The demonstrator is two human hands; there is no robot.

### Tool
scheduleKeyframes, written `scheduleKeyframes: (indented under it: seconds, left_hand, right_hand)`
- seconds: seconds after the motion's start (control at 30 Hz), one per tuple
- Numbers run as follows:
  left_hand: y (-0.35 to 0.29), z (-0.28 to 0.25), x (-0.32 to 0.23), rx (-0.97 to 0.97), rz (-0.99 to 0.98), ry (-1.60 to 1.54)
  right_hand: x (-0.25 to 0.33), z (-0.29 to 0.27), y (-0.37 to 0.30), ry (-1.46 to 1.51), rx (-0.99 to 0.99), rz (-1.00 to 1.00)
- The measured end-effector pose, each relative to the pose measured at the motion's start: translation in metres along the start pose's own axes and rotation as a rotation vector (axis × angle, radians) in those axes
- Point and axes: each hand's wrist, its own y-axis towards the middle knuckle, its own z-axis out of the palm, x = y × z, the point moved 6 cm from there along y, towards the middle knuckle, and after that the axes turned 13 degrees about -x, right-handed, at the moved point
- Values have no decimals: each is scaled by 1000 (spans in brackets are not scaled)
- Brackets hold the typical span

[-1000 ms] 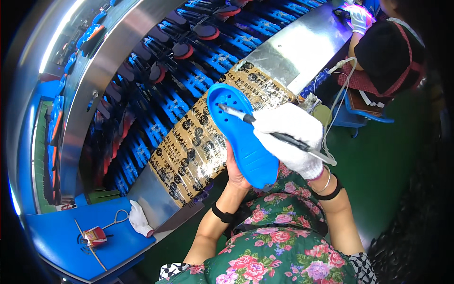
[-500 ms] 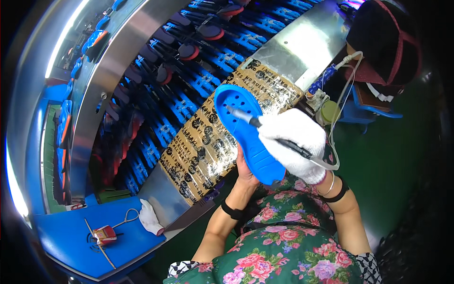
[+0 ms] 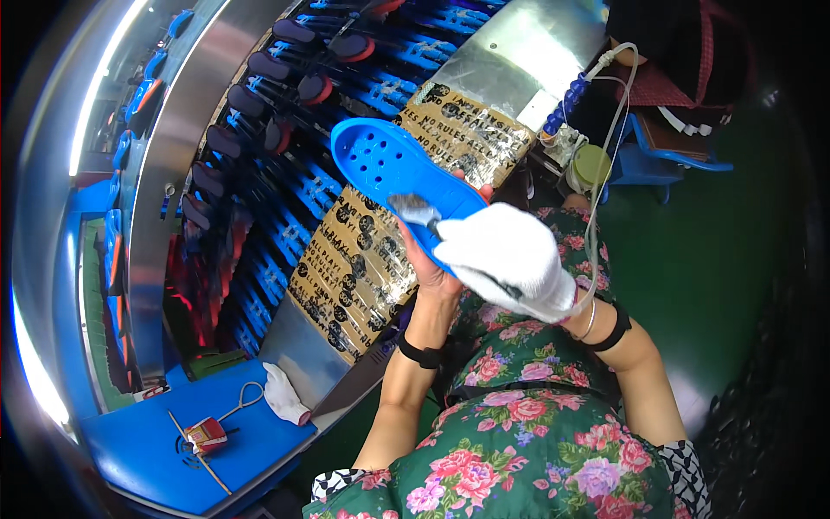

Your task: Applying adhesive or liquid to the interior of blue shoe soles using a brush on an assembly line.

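A bright blue shoe sole (image 3: 431, 176), raised at the rim and pierced with round holes at its wider end, is tilted up in front of me. My bare left hand (image 3: 425, 262) grips it from below, fingertips showing past its far edge. In a white knitted glove, my right hand (image 3: 512, 258) is closed round the dark handle of a brush (image 3: 415, 210). The pale bristles lie against the middle of the sole, or just over it; I cannot tell which. From the back of that hand a clear tube (image 3: 593, 227) curves up to the right.
Below the sole is a ledge covered with printed brown tape (image 3: 346, 285). Behind it, a rack carries dark soles (image 3: 246, 99) on blue holders. A white glove (image 3: 284, 394) and a small red box (image 3: 206, 435) lie on a blue surface at left. At right stands a green-lidded container (image 3: 591, 164).
The sole has moved up and left and is turned flatter. The brush has shifted from the holed end to the sole's middle. More of my left hand's fingers now show at the far edge.
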Motion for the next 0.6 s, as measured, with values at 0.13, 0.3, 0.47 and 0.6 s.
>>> scheduleKeyframes:
  seconds: [0.13, 0.3, 0.47, 0.6]
  left_hand:
    - [10, -16, -4, 61, 10, -82]
    - [12, 9, -5, 51, -29, -209]
    - [17, 7, -13, 252, -143, -157]
    - [18, 19, -17, 117, -91, -169]
  right_hand:
    - [-16, -6, -2, 276, -13, 382]
    - [-4, -12, -1, 28, -19, 7]
    - [-14, -8, -3, 314, 60, 220]
    - [-19, -18, 3, 112, 22, 57]
